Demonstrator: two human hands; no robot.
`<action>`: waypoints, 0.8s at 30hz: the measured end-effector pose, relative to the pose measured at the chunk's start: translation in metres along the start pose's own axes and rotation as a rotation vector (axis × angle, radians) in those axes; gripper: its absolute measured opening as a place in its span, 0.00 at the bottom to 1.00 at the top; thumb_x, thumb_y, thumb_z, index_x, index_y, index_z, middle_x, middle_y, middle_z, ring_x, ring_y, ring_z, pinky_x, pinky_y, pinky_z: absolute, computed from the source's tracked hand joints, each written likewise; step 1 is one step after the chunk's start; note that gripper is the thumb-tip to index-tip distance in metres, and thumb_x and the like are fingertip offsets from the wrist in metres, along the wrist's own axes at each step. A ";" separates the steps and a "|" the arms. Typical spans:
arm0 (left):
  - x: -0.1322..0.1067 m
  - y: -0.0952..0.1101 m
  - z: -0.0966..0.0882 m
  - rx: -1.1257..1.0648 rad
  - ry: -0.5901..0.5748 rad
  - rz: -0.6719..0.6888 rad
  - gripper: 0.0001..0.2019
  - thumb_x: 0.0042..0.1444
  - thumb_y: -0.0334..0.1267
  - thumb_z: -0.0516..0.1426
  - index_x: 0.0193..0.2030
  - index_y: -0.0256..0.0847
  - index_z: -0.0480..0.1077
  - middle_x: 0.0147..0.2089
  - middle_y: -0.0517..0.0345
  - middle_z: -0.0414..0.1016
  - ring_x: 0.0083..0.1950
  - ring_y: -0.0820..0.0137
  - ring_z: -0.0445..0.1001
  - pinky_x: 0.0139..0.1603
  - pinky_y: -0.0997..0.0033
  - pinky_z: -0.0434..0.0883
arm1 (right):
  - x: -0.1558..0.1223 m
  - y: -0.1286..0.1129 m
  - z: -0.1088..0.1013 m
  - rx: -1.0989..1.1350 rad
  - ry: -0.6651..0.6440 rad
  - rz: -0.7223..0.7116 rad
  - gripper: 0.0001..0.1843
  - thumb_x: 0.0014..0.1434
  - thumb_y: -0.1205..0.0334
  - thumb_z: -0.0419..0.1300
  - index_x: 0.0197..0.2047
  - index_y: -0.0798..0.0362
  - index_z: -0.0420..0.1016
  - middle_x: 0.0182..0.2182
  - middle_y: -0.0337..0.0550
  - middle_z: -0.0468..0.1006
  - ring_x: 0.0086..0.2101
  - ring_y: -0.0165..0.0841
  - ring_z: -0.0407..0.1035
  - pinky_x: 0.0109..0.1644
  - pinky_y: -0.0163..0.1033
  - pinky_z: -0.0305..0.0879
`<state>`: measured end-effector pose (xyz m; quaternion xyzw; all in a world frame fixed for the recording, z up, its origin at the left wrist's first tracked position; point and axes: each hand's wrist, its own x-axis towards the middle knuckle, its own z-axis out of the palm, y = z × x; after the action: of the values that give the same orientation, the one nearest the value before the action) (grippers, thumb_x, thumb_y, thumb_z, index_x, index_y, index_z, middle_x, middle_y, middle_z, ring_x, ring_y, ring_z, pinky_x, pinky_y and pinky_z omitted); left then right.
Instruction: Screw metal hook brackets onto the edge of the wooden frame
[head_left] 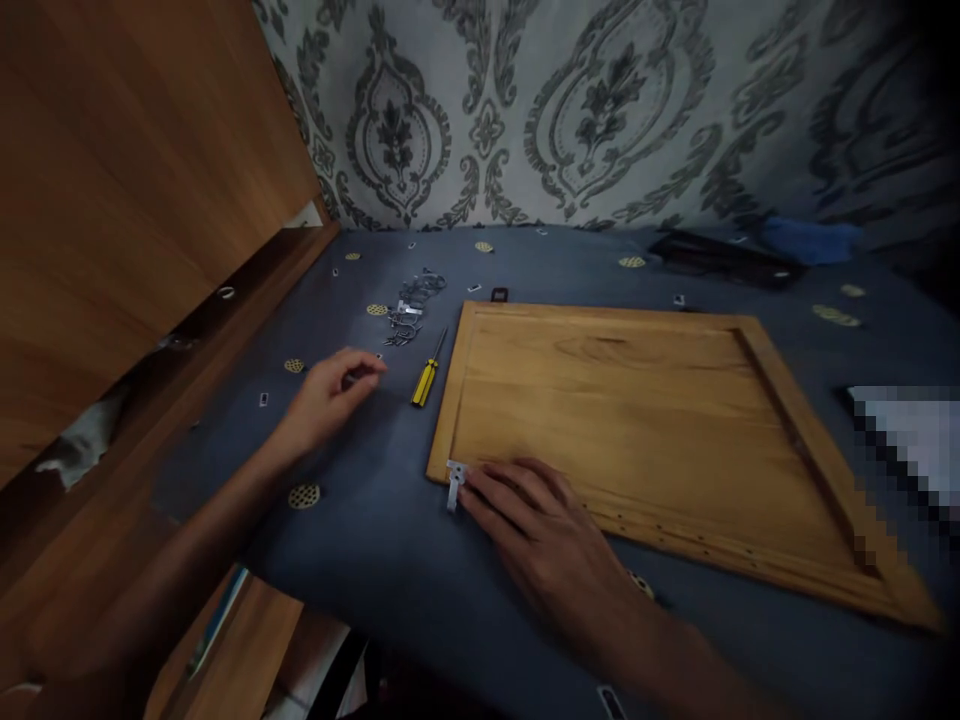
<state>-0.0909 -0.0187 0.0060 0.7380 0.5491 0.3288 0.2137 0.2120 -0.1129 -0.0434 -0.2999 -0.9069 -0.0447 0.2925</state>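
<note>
Right hand: While its palm lies low over the near edge, the right hand (536, 525) stretches its fingers leftward, the fingertips touching the metal hinge.
Metal hinge: The silvery metal hinge (456, 478) sits at the near left corner of the wooden panel, with one narrow arm jutting past the edge over the cloth.
Left hand: The left hand (330, 392) is raised left of the panel, near the screwdriver but apart from it, thumb and forefinger curled towards each other.
Grip: In this dim view one cannot tell whether the right fingers pinch the hinge or merely press it, nor whether the left fingers close on anything small.
Wooden panel: The framed wooden panel (622, 400) lies flat on the blue cloth (375, 570), small dark marks dotting its near border.
Screwdriver: The yellow-and-black screwdriver (425, 382) lies just beside the panel's left edge, its shaft pointing away from the person.
Loose metal pieces: A heap of loose metal pieces (409, 312) lies beyond the screwdriver.
Back of the cloth: A dark object (720, 260) and a blue item (814, 241) lie at the far right, before a patterned hanging (487, 130).
</note>
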 end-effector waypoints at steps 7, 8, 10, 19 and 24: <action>0.071 -0.045 0.010 0.144 0.096 -0.023 0.09 0.58 0.32 0.56 0.40 0.38 0.78 0.35 0.58 0.79 0.37 0.67 0.75 0.41 0.69 0.70 | -0.001 0.001 0.003 0.006 -0.005 -0.009 0.18 0.75 0.72 0.51 0.59 0.56 0.79 0.55 0.45 0.86 0.56 0.40 0.74 0.62 0.52 0.71; 0.076 -0.047 0.014 0.164 0.100 -0.014 0.08 0.58 0.32 0.57 0.40 0.39 0.78 0.36 0.58 0.79 0.38 0.67 0.75 0.43 0.68 0.70 | 0.000 0.001 0.004 0.009 0.012 -0.007 0.18 0.75 0.72 0.51 0.59 0.56 0.79 0.55 0.45 0.86 0.55 0.40 0.74 0.62 0.52 0.71; 0.080 -0.049 0.022 0.199 0.104 0.004 0.08 0.59 0.32 0.57 0.40 0.40 0.78 0.38 0.57 0.79 0.39 0.66 0.75 0.45 0.67 0.71 | 0.001 0.000 0.004 0.013 0.030 -0.004 0.19 0.76 0.72 0.50 0.58 0.57 0.80 0.53 0.45 0.86 0.54 0.40 0.74 0.61 0.51 0.71; 0.071 -0.056 0.022 0.308 0.040 0.022 0.05 0.59 0.34 0.59 0.38 0.40 0.78 0.38 0.55 0.77 0.40 0.64 0.73 0.46 0.65 0.72 | 0.001 0.001 0.000 0.017 -0.010 0.006 0.17 0.76 0.71 0.52 0.59 0.57 0.80 0.54 0.46 0.86 0.55 0.40 0.73 0.61 0.51 0.70; 0.066 -0.054 0.012 0.339 -0.039 0.028 0.07 0.59 0.35 0.59 0.39 0.40 0.79 0.39 0.55 0.77 0.38 0.65 0.72 0.46 0.65 0.72 | 0.002 0.000 -0.001 0.027 -0.004 -0.002 0.19 0.78 0.69 0.48 0.58 0.58 0.80 0.54 0.44 0.86 0.55 0.40 0.73 0.62 0.51 0.69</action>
<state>-0.1066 0.0614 -0.0221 0.7774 0.5819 0.2201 0.0924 0.2111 -0.1124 -0.0412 -0.2949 -0.9083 -0.0321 0.2949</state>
